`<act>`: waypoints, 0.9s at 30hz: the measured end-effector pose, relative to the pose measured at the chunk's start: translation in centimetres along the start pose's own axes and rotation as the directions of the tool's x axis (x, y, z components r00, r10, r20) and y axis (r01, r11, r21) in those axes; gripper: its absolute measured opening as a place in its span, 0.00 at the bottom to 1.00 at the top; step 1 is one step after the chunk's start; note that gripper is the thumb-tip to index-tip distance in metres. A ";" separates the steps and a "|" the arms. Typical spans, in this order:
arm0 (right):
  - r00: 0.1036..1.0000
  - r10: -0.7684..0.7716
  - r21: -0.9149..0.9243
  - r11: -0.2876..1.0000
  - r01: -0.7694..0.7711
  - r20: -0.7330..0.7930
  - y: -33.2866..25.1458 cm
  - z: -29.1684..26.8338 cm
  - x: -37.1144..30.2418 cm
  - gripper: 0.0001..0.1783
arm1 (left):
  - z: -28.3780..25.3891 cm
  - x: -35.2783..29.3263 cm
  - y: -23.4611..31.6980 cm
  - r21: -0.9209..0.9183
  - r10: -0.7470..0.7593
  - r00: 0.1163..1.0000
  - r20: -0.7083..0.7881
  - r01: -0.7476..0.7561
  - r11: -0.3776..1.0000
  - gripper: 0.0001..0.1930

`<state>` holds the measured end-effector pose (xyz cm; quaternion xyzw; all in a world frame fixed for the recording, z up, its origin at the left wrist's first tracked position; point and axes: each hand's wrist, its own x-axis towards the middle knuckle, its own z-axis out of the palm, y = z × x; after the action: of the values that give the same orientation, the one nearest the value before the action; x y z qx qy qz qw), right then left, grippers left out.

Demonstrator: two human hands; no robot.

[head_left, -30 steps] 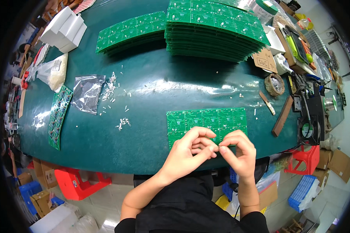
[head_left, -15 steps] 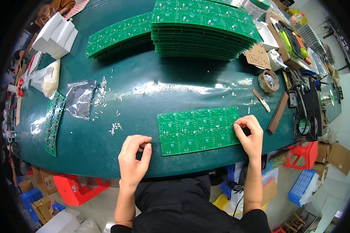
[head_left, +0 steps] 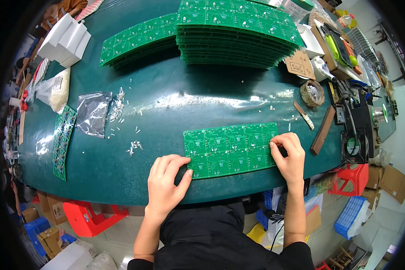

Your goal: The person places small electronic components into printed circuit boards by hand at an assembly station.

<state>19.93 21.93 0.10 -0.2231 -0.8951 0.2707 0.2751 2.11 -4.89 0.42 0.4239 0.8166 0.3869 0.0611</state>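
A green circuit board panel (head_left: 231, 149) lies flat on the dark green table (head_left: 166, 103) close to its front edge. My left hand (head_left: 166, 184) rests on the table with its thumb and fingertips touching the panel's lower left corner. My right hand (head_left: 289, 155) pinches the panel's right edge between thumb and fingers. A scatter of small white parts (head_left: 134, 145) lies on the table to the left of the panel.
A tall stack of green panels (head_left: 238, 33) and a lower stack (head_left: 137, 40) stand at the back. A plastic bag (head_left: 93, 113), a narrow green board (head_left: 63, 139), white boxes (head_left: 67, 38), a tape roll (head_left: 312, 93), a wooden stick (head_left: 323, 130) and a small fan (head_left: 354, 146) surround the work area.
My hands, first together over the panel's front edge, have parted. The left hand went out to the left and came back to the panel's left corner; the right stays at its right edge.
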 end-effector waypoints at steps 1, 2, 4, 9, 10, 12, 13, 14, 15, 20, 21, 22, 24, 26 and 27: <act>1.000 0.015 -0.002 1.000 -0.015 0.004 -0.1 0.0 0.0 0.07 | 0.0 0.0 0.0 -0.006 -0.005 1.000 -0.002 0.005 1.000 0.12; 1.000 0.026 0.002 1.000 -0.026 0.009 -0.3 0.1 0.1 0.07 | -0.2 -0.1 0.1 -0.008 -0.012 1.000 -0.007 0.012 1.000 0.12; 1.000 0.011 -0.028 1.000 -0.010 0.018 -0.5 0.1 0.2 0.07 | -0.2 -0.2 0.0 0.005 0.006 1.000 -0.023 -0.006 1.000 0.12; 0.998 0.053 -0.112 0.992 -0.054 -0.016 -1.1 0.5 -0.4 0.07 | -0.2 -0.1 0.1 0.034 0.049 0.999 -0.023 -0.049 0.998 0.11; 0.998 0.050 -0.130 0.990 -0.053 -0.024 -1.0 0.5 -0.5 0.07 | -0.2 -0.1 0.1 0.038 0.058 0.998 -0.021 -0.057 0.998 0.11; 0.999 0.029 -0.157 0.987 -0.032 -0.021 -0.9 0.4 -0.6 0.07 | 0.1 0.0 0.0 0.024 0.081 0.996 -0.036 -0.080 0.996 0.11; 1.000 0.021 -0.153 0.988 -0.020 0.000 -0.9 0.4 -0.4 0.07 | 0.0 0.0 0.0 0.026 0.082 0.996 -0.044 -0.081 0.996 0.11; 1.000 0.017 -0.161 0.987 -0.014 0.018 -0.9 0.2 -0.3 0.07 | 0.0 -0.1 -0.1 0.037 0.075 0.996 -0.048 -0.073 0.997 0.11; 0.999 0.020 -0.168 0.986 -0.014 0.036 -0.7 0.2 -0.3 0.07 | 0.1 -0.1 -0.2 0.038 0.081 0.996 -0.047 -0.080 0.996 0.11; 0.998 -0.011 -0.191 0.981 0.024 0.069 -1.2 0.2 0.0 0.06 | -0.6 -0.1 -0.2 0.037 0.098 0.995 -0.027 -0.097 0.995 0.10; 0.996 -0.002 -0.199 0.980 0.019 0.088 -1.2 0.0 0.0 0.06 | -0.9 0.2 -0.3 0.037 0.102 0.994 -0.030 -0.101 0.994 0.10; 0.996 -0.004 -0.202 0.979 0.021 0.084 -1.4 -0.1 -0.1 0.06 | -1.3 0.5 -0.6 -0.028 0.059 0.998 0.010 -0.058 0.998 0.09; 0.997 0.063 -0.129 0.990 -0.056 0.050 -1.8 -0.5 -0.3 0.07 | -2.5 1.9 -2.1 -0.012 0.035 0.999 -0.006 -0.035 0.999 0.07; 0.998 0.058 -0.118 0.991 -0.056 0.013 -2.7 -1.1 -0.5 0.08 | -3.9 4.9 -3.9 0.271 -0.006 0.993 -0.115 0.037 0.962 0.06; 0.998 0.059 -0.107 0.992 -0.062 -0.025 -3.3 -1.4 -0.5 0.09 | -4.1 6.2 -5.3 0.364 -0.041 0.986 -0.159 0.097 0.926 0.08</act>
<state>20.39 19.66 2.89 -0.2676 -0.8983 0.2277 0.2638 -6.99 -4.51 1.10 0.3689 0.8915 0.2541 -0.0674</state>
